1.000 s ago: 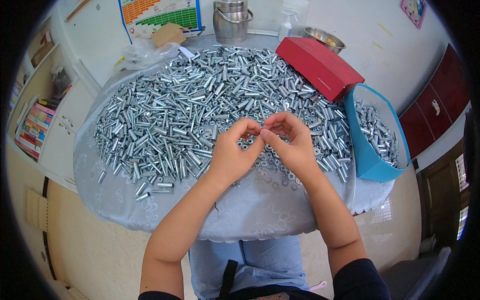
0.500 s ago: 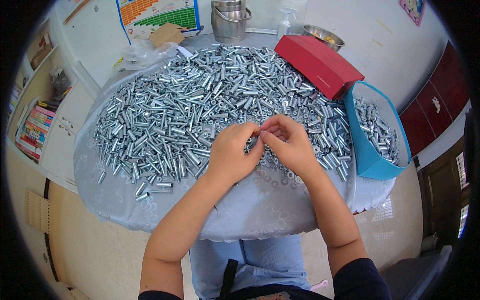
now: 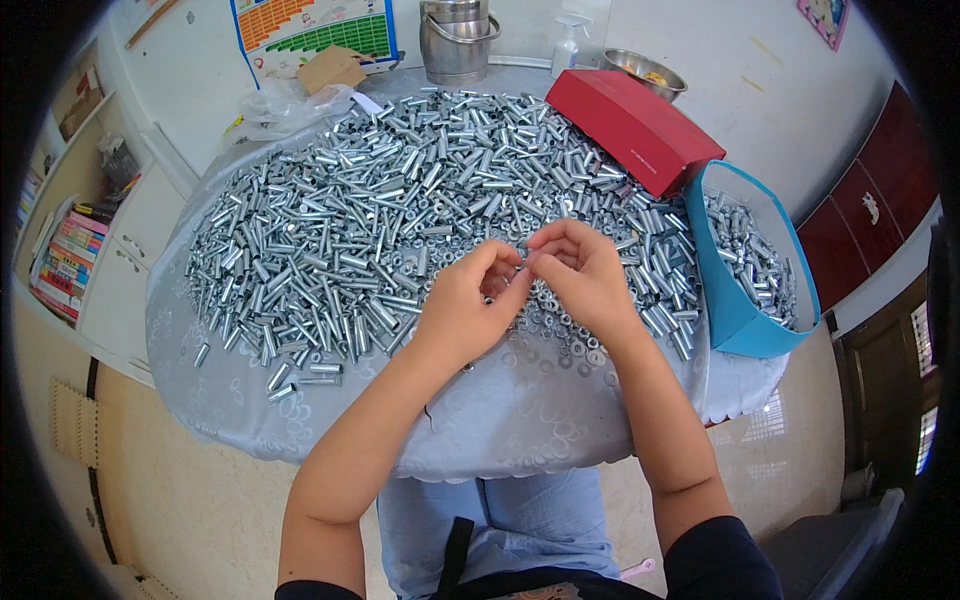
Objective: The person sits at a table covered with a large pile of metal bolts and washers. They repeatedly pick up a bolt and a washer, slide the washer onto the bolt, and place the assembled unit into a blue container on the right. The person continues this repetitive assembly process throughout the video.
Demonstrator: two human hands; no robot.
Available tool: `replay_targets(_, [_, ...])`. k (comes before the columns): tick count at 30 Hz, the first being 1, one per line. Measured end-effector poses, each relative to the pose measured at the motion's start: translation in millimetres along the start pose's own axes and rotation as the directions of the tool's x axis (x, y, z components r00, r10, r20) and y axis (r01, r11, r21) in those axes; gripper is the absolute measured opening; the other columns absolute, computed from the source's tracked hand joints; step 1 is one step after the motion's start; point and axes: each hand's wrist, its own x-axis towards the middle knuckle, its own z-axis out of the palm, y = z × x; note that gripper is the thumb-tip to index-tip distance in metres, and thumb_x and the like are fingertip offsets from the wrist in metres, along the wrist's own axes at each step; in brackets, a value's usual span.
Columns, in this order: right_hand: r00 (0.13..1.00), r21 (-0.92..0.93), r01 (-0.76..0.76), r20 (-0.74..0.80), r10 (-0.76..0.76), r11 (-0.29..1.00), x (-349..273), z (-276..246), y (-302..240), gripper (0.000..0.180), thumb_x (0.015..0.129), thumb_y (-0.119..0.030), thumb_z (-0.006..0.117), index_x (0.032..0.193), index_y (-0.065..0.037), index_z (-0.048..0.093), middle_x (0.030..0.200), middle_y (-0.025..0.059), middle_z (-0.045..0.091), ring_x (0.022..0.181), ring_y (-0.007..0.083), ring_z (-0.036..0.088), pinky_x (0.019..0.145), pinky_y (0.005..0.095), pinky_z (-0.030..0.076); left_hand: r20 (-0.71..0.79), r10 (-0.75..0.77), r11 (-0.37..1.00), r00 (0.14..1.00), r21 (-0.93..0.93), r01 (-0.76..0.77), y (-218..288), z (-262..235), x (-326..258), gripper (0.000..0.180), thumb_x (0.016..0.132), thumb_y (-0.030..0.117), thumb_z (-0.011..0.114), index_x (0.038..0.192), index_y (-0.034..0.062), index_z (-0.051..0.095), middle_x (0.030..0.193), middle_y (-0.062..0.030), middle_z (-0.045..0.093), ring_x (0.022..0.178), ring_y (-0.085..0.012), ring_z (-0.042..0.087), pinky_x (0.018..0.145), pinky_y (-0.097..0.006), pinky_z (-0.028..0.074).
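My left hand point(image 3: 472, 302) and my right hand point(image 3: 588, 282) meet above the near middle of the heap, with thumbs and fingertips pinched together. A small metal piece seems to sit between the fingertips, mostly hidden by them, and its kind cannot be made out. Under and around both hands lie small nuts and flat washers point(image 3: 548, 335). A broad heap of shiny metal sleeves and bolts point(image 3: 320, 235) spreads left of and beyond my hands.
The table has a pale grey cloth point(image 3: 400, 440). On the right stands a light-blue fabric bin point(image 3: 745, 325) holding assembled-looking bolts, with a red box point(image 3: 640, 130) behind it. A steel pail point(image 3: 456, 50), spray bottle point(image 3: 566, 50), steel bowl point(image 3: 645, 72) and plastic bag point(image 3: 290, 108) line the far edge.
My fingertips have shifted slightly and my right hand has risen a little, its fingers more lifted. Both hands stay together in a pinch, and the heap looks the same.
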Motion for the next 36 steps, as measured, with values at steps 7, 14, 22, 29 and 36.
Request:
replay_targets(7, [0.996,0.167,-0.081,-0.019,0.085,0.983,0.4,-0.3,-6.3,0.013,0.076,-0.002,0.058,0.088,0.003,0.055,0.078,0.0074,0.06,0.07,0.0105,0.058,0.064,0.0212,0.046,0.141,-0.178,0.918,0.974,-0.333,0.216,-3.2,0.3,3.0,0.022,0.09,0.023,0.049,0.082,0.0024,0.054,0.06,0.0026,0.045,0.052,-0.0054,0.041,0.049,-0.02,0.035])
replay_targets(14, [0.996,0.222,-0.029,-0.072,0.046,0.975,1.9,0.2,-3.8,0.012,0.076,0.0,0.058,0.087,0.002,0.054,0.076,0.0073,0.06,0.07,0.0116,0.058,0.064,0.0215,0.046,0.3,-0.369,0.754,0.88,-0.457,0.472,6.6,-5.6,5.2,0.039,0.09,0.039,0.043,0.066,0.0099,0.04,0.055,0.0041,0.032,0.048,-0.0082,0.035,0.049,-0.024,0.034])
replay_targets(22, [0.994,0.232,-0.042,-0.089,0.064,0.972,2.0,0.8,-3.7,0.017,0.076,-0.002,0.06,0.09,0.003,0.053,0.083,0.0084,0.059,0.072,0.0117,0.059,0.063,0.0212,0.046,0.228,-0.443,0.703,0.867,-0.511,0.494,-3.0,-5.1,6.0,0.048,0.091,0.051,0.035,0.059,0.0154,0.03,0.052,0.0042,0.029,0.044,-0.0091,0.031,0.045,-0.025,0.031])
replay_targets(29, [0.96,-0.388,0.25,0.217,-0.175,0.887,-5.3,-5.1,-4.6,0.03,0.069,-0.012,0.068,0.096,-0.005,0.059,0.108,0.0113,0.053,0.102,0.0229,0.05,0.086,0.0342,0.041,-0.02,-0.471,0.715,0.882,-0.594,0.368,-2.6,-20.2,9.8,0.046,0.091,0.051,0.035,0.061,0.0157,0.03,0.051,0.0058,0.027,0.042,-0.0073,0.027,0.043,-0.024,0.027])
replay_targets(36, [0.868,-0.682,0.425,0.495,-0.053,0.595,-13.7,-5.2,1.8,0.024,0.068,-0.02,0.07,0.091,-0.02,0.065,0.127,0.014,0.043,0.125,0.0397,0.026,0.102,0.0486,0.022,-0.061,-0.478,0.683,0.876,-0.654,0.327,-1.9,-26.8,11.7,0.046,0.091,0.049,0.036,0.061,0.0153,0.031,0.051,0.0059,0.026,0.044,-0.0073,0.027,0.044,-0.024,0.026])
